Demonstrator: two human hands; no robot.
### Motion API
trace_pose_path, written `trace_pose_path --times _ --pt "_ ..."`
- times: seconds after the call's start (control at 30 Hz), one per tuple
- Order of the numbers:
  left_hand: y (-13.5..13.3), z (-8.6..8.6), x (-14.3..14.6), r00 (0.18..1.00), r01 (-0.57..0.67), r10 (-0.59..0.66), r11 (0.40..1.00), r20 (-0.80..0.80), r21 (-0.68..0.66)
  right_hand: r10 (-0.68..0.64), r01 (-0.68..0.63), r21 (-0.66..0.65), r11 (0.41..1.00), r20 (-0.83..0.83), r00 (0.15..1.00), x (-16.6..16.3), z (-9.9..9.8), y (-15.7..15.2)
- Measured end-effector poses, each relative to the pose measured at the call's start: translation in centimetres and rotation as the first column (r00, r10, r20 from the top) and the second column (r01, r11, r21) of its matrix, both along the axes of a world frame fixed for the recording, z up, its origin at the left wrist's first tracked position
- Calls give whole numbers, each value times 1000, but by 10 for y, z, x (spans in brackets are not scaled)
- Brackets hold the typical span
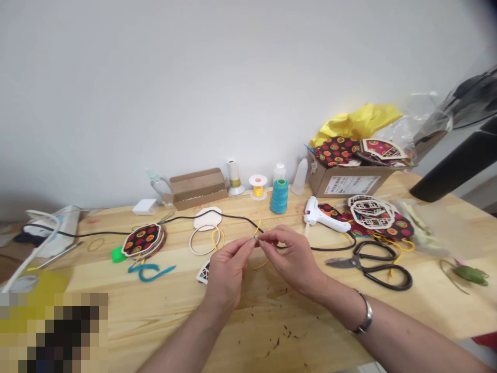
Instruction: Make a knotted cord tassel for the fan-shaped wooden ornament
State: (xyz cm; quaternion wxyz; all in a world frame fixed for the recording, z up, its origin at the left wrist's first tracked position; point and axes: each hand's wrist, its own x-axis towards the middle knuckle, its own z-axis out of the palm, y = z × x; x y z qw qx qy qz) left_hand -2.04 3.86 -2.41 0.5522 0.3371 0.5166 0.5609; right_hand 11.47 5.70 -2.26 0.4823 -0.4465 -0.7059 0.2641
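Over the middle of the wooden table, both hands meet in pinches at a thin yellow cord. My left hand has thumb and forefinger closed on it, where a tiny greenish bit shows that is too small to name. Thumb and forefinger of my right hand are pinched close beside, on the cord as well; the exact grip is partly hidden by the fingers. Below my left hand lies a fan-shaped piece with a lattice, partly covered. A pale ring lies just behind it, with a yellow loop by it.
Black-handled scissors and a white glue gun lie right, its black cable crossing behind my hands. A teal thread cone and a yellow cord spool stand behind. Patterned fabric pieces lie left; a full cardboard box stands back right.
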Motion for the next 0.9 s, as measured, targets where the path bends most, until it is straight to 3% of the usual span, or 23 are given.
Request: trace_pose_path --times 0.4,0.73,0.9 --pt "0 2 2 1000 -7 8 999 -21 45 -65 26 219 975 171 983 1 -5 -2" --pt "-3 3 -1 959 13 25 991 -284 132 -78 41 232 972 154 985 1 -1 -3" --pt "-1 0 -3 949 -28 68 991 -307 132 -54 18 243 970 145 988 1 0 -5"
